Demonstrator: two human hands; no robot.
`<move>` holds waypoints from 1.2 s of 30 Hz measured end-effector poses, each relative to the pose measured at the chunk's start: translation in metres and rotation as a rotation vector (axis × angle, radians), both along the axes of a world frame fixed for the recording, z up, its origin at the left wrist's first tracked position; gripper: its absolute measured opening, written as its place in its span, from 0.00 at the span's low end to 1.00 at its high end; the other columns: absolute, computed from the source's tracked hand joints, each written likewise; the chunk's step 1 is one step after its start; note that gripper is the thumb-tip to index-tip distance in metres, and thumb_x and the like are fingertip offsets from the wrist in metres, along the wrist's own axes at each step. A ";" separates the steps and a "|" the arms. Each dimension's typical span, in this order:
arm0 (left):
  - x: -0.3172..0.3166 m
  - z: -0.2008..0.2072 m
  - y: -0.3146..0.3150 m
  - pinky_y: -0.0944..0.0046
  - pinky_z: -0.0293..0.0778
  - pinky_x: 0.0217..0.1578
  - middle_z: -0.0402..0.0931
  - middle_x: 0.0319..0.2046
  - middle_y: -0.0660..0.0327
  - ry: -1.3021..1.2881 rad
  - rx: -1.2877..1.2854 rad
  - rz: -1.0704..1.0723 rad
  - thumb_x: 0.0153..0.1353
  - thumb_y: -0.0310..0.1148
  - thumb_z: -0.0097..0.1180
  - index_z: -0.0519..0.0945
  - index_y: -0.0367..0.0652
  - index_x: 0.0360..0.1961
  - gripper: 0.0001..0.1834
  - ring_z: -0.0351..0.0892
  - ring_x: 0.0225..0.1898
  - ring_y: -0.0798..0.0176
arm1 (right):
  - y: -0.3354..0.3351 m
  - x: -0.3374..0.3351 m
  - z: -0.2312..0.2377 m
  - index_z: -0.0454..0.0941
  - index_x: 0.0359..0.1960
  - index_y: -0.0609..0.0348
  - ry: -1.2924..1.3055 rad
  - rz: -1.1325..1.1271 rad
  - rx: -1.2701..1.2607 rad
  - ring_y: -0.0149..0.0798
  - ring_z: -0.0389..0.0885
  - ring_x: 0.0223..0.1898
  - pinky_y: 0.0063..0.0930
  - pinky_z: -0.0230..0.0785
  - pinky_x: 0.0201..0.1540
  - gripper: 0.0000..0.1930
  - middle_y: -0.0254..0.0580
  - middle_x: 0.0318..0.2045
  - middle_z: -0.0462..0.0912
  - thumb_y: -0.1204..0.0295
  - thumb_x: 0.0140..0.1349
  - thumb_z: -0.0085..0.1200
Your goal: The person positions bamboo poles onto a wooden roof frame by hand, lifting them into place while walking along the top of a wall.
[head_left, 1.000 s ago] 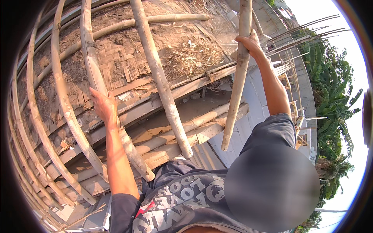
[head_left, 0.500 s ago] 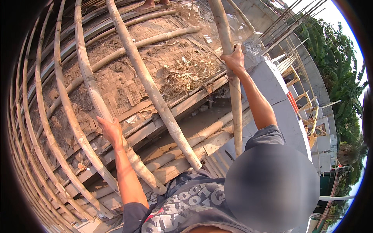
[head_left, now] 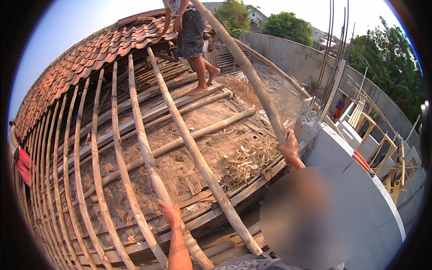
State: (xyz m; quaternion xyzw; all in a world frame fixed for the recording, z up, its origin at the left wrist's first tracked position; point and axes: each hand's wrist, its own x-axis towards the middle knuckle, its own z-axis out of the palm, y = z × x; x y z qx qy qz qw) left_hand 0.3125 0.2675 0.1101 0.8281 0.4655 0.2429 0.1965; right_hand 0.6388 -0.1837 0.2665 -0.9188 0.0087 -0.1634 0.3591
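My right hand is wrapped round a thick bamboo pole that rises from it toward the upper left. A blurred round patch hides the pole's lower end and most of my right forearm. Lower and farther left, my left hand grips a bamboo rafter in the sloping row, its fingers partly hidden. Between my hands another bamboo rafter slants down toward me, untouched. Below the rafters lies a woven bamboo mat, brown with dirt, with a heap of dry straw-like scraps.
A barefoot co-worker stands on the beams by the clay roof tiles. Another person is at the far left, a third at the right. A grey block wall and upright steel bars stand right of my hand.
The view has tilted up, bringing the tiled roof, the sky and the co-workers into sight. Both hands stay on their bamboo, and the right-hand pole now leans more to the left.
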 end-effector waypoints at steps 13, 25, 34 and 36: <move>0.008 0.013 -0.009 0.43 0.71 0.65 0.62 0.69 0.31 -0.024 -0.060 -0.045 0.58 0.32 0.70 0.50 0.27 0.75 0.52 0.68 0.67 0.30 | -0.043 0.089 0.036 0.74 0.52 0.63 -0.086 -0.173 -0.122 0.65 0.83 0.54 0.55 0.75 0.57 0.27 0.63 0.51 0.83 0.70 0.48 0.68; 0.013 0.009 -0.010 0.39 0.75 0.58 0.62 0.68 0.30 0.079 -0.005 -0.068 0.65 0.34 0.64 0.50 0.24 0.75 0.48 0.73 0.62 0.30 | -0.072 0.104 0.013 0.74 0.59 0.58 0.060 -0.338 -0.199 0.61 0.82 0.59 0.51 0.75 0.61 0.28 0.62 0.54 0.84 0.65 0.57 0.64; 0.009 -0.003 0.002 0.39 0.74 0.60 0.60 0.69 0.29 0.031 0.024 -0.071 0.65 0.35 0.64 0.50 0.25 0.75 0.47 0.72 0.65 0.30 | -0.046 0.116 -0.009 0.74 0.60 0.61 0.169 -0.338 -0.165 0.59 0.81 0.61 0.50 0.74 0.63 0.30 0.61 0.58 0.83 0.65 0.56 0.65; 0.014 0.003 -0.004 0.39 0.73 0.61 0.60 0.69 0.30 0.046 -0.044 -0.065 0.64 0.36 0.65 0.50 0.25 0.75 0.48 0.70 0.66 0.30 | -0.050 0.113 -0.012 0.74 0.60 0.61 0.188 -0.342 -0.171 0.58 0.82 0.60 0.48 0.75 0.62 0.31 0.60 0.56 0.84 0.65 0.54 0.67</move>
